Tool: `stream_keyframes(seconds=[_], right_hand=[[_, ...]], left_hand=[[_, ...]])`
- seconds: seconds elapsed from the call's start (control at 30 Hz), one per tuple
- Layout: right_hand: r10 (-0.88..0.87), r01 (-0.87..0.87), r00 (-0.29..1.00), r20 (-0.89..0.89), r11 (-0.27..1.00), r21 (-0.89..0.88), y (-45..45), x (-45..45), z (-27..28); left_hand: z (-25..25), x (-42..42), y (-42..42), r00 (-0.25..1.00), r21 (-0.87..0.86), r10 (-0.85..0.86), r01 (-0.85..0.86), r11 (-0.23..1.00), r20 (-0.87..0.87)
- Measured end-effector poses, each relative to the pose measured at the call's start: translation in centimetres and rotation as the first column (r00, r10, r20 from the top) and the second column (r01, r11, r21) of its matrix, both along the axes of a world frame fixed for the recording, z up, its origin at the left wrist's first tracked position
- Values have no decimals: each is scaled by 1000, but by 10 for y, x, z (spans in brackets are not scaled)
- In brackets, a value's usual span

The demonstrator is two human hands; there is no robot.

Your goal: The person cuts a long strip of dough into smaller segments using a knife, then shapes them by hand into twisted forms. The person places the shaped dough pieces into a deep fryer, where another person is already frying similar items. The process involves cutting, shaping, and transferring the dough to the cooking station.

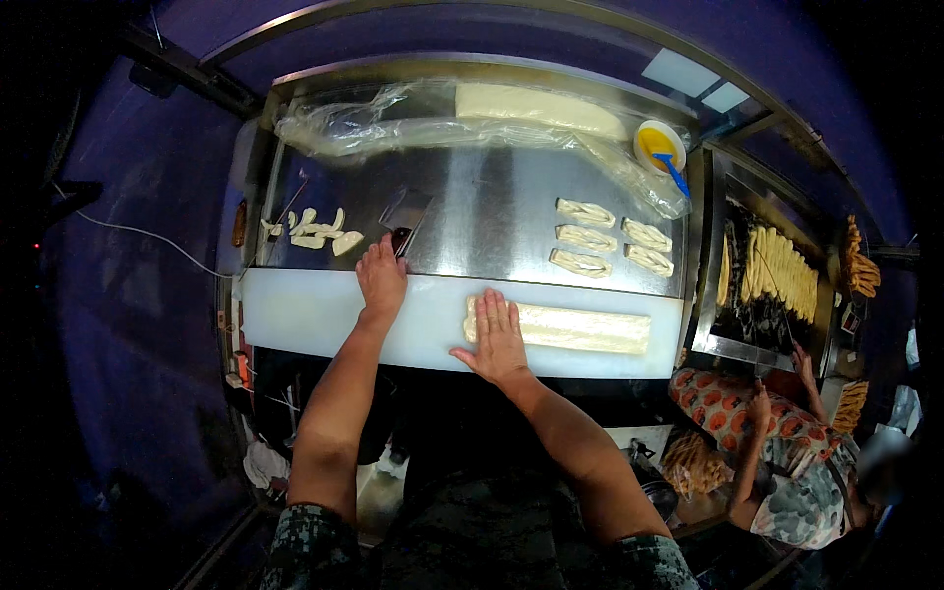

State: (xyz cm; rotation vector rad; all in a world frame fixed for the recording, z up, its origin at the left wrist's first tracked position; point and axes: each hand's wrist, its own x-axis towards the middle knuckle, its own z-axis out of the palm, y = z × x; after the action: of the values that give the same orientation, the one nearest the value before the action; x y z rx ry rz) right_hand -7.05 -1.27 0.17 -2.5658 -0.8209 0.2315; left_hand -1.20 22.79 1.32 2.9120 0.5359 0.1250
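Note:
My left hand (382, 274) is at the dark handle of a dough cutter (409, 212) with a broad metal blade, on the steel worktop near its front edge. Whether the fingers are wrapped around that handle cannot be made out. Flat on the left end of a long dough strip (582, 327) rests my right hand (498, 335), palm down, thumb spread. The strip lies lengthwise on a white cutting board (317, 306). Several small dough scraps (317, 228) lie left of the cutter. On the right of the steel sit several folded, slit dough pieces (585, 237).
A dough slab (538, 107) lies under plastic film (413, 136) at the back. A white bowl (681, 134) holds yellow liquid and a blue-handled brush (672, 173). At right, another person (800, 479) works over a fryer (774, 354) of dough sticks (782, 273).

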Motion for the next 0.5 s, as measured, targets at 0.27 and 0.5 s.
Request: stream_keyframes(seconds=[0.27,0.5], right_hand=[[-217,224,971,98,972,-66,-76,-3,21],[-352,875,485,-801,179,451,-60,1,43]], left_hand=[[17,-20,-30,967,-328,-63,145,934,247],[28,-74,-192,821,-679,-486,542,494,301]])
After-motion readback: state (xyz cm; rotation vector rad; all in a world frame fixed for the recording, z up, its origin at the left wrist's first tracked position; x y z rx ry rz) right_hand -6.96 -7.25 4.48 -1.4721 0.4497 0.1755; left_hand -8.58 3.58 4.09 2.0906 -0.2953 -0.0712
